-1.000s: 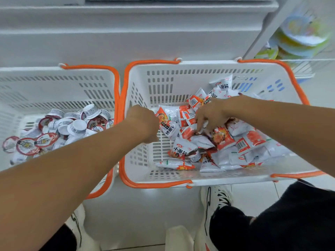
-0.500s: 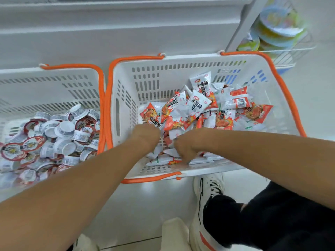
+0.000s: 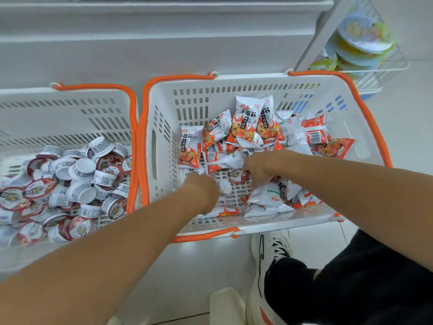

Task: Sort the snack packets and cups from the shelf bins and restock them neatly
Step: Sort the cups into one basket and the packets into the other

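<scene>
Snack packets (image 3: 243, 127) fill right basket (image 3: 164, 109); left hand (image 3: 203, 191) and right hand (image 3: 260, 170) reach among them, finger positions hidden.

L basket (image 3: 70, 106) at frame left, cups (image 3: 77, 179) piled in it | R basket (image 3: 257, 90) just beside, frame centre, packets (image 3: 246, 127) heaped at its back & lower right | one cup (image 3: 236, 175) on R basket floor btwn both hands (image 3: 206, 191) | wire rack (image 3: 375, 66) upper right | shoe (image 3: 269, 254) on floor below R basket
</scene>
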The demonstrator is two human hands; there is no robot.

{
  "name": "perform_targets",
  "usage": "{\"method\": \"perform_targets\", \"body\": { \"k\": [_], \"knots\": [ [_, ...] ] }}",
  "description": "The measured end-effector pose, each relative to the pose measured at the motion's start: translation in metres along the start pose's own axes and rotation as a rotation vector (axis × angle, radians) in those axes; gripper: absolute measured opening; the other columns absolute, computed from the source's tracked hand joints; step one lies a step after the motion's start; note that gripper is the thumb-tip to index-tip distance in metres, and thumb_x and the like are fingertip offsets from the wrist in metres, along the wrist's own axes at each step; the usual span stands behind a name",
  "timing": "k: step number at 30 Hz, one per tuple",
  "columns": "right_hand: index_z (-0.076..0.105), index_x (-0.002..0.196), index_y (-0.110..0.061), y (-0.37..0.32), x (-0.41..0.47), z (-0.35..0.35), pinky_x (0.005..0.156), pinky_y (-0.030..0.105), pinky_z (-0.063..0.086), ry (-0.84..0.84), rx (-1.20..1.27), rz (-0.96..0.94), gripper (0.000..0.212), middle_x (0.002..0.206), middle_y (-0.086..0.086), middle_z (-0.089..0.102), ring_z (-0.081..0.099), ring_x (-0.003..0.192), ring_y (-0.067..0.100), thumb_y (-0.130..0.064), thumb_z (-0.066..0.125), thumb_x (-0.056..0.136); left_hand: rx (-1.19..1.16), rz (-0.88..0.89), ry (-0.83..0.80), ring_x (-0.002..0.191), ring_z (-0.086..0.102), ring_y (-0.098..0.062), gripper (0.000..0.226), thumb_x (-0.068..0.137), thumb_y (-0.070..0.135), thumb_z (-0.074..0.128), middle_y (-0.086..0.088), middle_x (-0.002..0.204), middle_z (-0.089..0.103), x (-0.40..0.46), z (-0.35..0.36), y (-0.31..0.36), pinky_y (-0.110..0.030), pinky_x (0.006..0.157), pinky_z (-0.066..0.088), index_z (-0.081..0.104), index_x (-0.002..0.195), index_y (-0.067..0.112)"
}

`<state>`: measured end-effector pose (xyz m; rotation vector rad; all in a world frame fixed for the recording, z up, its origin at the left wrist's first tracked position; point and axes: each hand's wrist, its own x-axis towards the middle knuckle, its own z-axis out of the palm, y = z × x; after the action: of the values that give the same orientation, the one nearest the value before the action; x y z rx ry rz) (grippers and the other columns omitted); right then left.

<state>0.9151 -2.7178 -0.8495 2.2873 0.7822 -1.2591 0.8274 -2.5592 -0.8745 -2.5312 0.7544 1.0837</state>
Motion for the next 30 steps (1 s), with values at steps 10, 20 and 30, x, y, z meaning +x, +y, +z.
{"method": "perform_targets", "body": {
  "k": [10,20,30],
  "knots": [
    [0.026,0.153,-0.014,-0.028,0.022,0.003,0.109,0.045,0.042,0.036,0.375,0.006,0.087,0.153,0.011,0.034,0.042,0.135,0.033,-0.040,0.075,0.086,-0.289,-0.017,-0.226,0.137,0.042,-0.028,0.061,0.101,0.045,0.048,-0.004,0.155,0.038,-0.017,-0.013,-0.016,-0.043,0.108,0.041,0.029,0.154,0.023],
    [0.059,0.116,-0.012,-0.041,0.021,0.032,0.086,0.038,0.057,0.199,0.194,0.017,0.042,0.119,0.009,0.058,0.062,0.100,0.027,-0.025,0.077,0.080,-0.319,-0.192,0.001,0.146,0.018,-0.038,0.069,0.102,0.056,0.033,-0.009,0.162,0.023,0.013,0.003,-0.007,-0.053,0.113,0.027,0.002,0.158,0.031],
    [0.041,0.141,-0.013,0.001,0.019,0.010,0.096,0.038,0.051,0.230,0.359,0.143,0.091,0.135,0.009,0.053,0.056,0.119,0.028,-0.039,0.087,0.067,-0.322,-0.213,0.132,0.134,0.033,-0.036,0.055,0.097,0.041,0.056,-0.012,0.139,0.051,0.038,0.006,0.002,-0.047,0.108,0.031,0.033,0.141,0.020]
  ]
}}
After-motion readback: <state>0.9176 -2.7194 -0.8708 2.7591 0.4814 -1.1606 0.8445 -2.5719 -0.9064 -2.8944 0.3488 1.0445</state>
